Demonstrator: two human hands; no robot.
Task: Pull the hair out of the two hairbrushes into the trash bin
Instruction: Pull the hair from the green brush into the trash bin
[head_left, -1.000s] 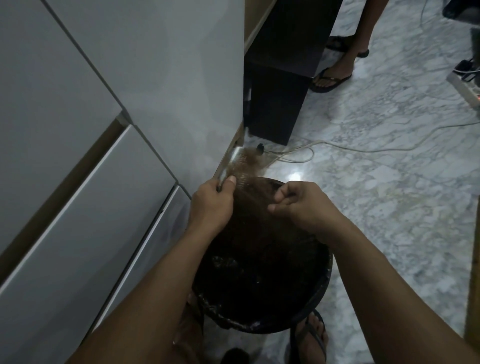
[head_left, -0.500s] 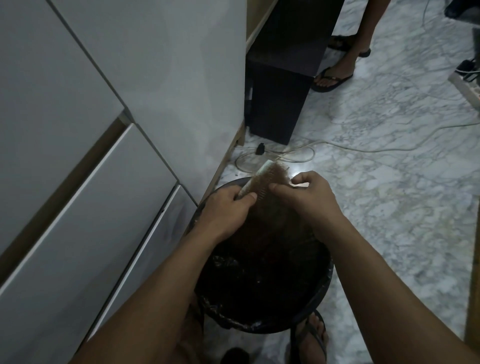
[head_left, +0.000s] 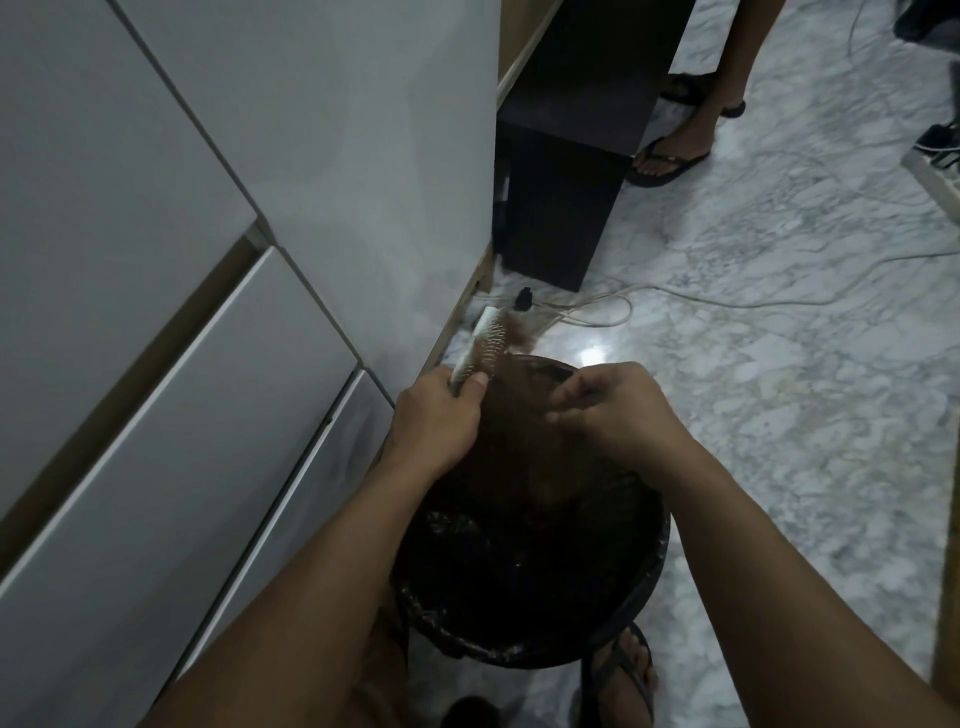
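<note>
1. The left hand (head_left: 434, 415), at the centre of the frame, is closed around the handle end of a brush (head_left: 480, 351), thumb pressed on its face.
2. The brush slants up and right from the fist, its pale body and rows of bristles showing, its tip near the foot of the cabinet (head_left: 311, 156).
3. A tuft of brown hair (head_left: 524, 332) clings to the right side of the brush head, toward its tip.
4. The right hand (head_left: 618, 410), just right of centre, has its fingers pinched together; a thin veil of hair seems to stretch between it and the brush, though this is faint and blurred.
5. Both hands hang above the far part of the bin (head_left: 639, 618), a round dark bin with a black liner, standing on the floor in the lower middle of the frame.
6. What lies in the bin is dark and hard to tell.
7. Only one brush is visible.
8. The marble floor (head_left: 779, 415) fills the right side; pale cables (head_left: 727, 299) run across it above the bin.
9. A dark box (head_left: 561, 208) stands at upper centre, beside the cabinet.
10. A sandalled foot (head_left: 670, 150) of another person stands at upper right; the wearer's own sandalled foot (head_left: 623, 675) shows at the bottom edge, just below the bin.
</note>
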